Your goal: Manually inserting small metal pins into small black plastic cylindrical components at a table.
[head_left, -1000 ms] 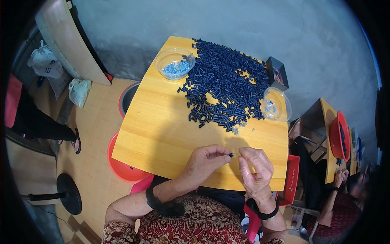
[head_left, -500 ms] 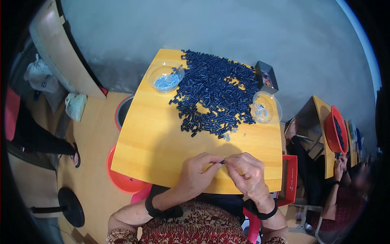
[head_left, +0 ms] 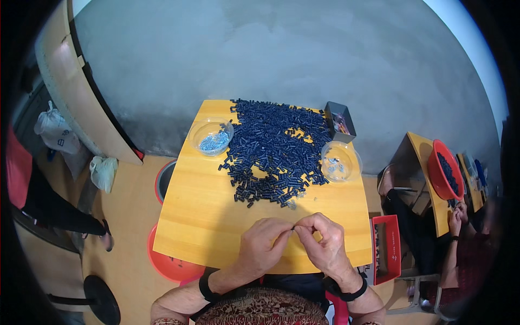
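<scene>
Near the front of the yellow table (head_left: 184,238), my left hand (head_left: 261,245) and my right hand (head_left: 326,242) meet fingertip to fingertip. Both pinch one small black tube-shaped piece (head_left: 293,227), mostly covered by the fingers. Beyond them spreads a large heap of similar short black pieces (head_left: 276,143). At its near edge lie a few tiny clear or silvery bits (head_left: 292,205). A clear round bowl (head_left: 196,129) with small light-blue pieces stands left of the heap. On its right is another clear bowl (head_left: 356,162), with a few small pale pieces inside.
A dark box (head_left: 349,123) with small coloured items sits at the far right corner. Red basins (head_left: 162,265) and a red box (head_left: 394,254) flank the table. At right, another person's hands (head_left: 457,214) work beside a red basin (head_left: 460,187); someone's leg (head_left: 59,219) shows at left.
The view has tilted, so the table and heap appear lower. Both hands remain together on the small black piece, with slight shifts of the fingers.
</scene>
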Tool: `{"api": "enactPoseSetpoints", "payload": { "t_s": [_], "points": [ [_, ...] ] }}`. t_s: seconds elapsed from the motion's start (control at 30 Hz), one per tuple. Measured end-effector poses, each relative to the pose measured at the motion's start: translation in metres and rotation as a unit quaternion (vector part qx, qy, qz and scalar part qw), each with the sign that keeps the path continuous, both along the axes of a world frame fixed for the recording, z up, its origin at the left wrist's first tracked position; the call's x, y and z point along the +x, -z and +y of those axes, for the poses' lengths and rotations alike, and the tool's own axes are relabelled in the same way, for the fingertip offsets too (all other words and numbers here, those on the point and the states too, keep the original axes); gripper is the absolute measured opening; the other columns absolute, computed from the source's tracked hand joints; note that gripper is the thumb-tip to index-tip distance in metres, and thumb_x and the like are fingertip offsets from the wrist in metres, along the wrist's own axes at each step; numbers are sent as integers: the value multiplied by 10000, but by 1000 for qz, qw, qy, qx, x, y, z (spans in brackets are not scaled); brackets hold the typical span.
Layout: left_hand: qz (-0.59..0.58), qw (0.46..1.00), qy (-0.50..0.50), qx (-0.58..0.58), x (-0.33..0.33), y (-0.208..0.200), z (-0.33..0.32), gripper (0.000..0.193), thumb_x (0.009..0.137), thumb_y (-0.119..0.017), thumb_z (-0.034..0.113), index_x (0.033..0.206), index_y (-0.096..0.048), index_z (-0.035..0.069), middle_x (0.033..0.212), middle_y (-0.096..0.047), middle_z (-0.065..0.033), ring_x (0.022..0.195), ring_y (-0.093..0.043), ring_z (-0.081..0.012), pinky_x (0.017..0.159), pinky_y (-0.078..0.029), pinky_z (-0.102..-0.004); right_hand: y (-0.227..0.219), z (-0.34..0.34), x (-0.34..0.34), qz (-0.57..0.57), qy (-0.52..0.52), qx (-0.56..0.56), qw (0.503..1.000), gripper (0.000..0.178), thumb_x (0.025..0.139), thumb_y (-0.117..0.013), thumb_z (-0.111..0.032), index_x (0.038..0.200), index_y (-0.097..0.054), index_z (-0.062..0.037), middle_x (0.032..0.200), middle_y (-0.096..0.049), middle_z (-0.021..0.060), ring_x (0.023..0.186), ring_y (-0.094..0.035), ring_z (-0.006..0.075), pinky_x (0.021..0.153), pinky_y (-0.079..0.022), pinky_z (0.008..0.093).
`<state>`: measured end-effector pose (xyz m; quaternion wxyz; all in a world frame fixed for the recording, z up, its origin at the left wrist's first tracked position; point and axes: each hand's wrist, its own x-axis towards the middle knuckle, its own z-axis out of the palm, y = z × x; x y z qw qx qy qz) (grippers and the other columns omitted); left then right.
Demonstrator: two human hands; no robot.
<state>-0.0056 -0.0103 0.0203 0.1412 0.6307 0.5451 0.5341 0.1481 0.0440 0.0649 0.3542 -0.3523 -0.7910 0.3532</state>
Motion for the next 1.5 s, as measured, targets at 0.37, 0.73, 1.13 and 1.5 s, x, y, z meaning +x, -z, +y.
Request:
{"api": "enactPoseSetpoints", "payload": {
  "t_s": [0.37,0.73,1.13,1.5],
  "points": [
    [-444,851,135,-248,8,5,3,161,889,-643,67,1034,-654,-2,959,-675,-50,899,-635,-130,832,-502,-259,9,-6,16,-40,10,276,960,283,719,-717,33,985,-626,-1,868,-643,123,780,-632,289,687,-496,362],
    [-559,751,148,-320,3,5,-2,139,900,-630,91,1029,-656,46,998,-652,-29,939,-608,-126,886,-475,-280,17,-6,14,-44,6,311,950,306,724,-738,-23,1007,-620,-15,907,-635,90,804,-625,252,691,-477,349],
    [-462,803,181,-329,-10,13,-1,178,895,-635,116,1044,-666,24,983,-661,-31,905,-598,-110,864,-458,-261,24,-3,7,-79,-22,327,942,284,684,-749,-43,934,-616,-26,836,-601,92,739,-595,248,655,-460,346],
    [-457,797,191,-345,-26,18,-2,243,893,-642,174,1052,-670,-9,983,-669,-46,944,-582,-98,872,-432,-251,19,7,-4,-95,-95,311,941,245,707,-737,-73,920,-624,-29,815,-581,83,740,-595,261,661,-463,350]
  ]
}}
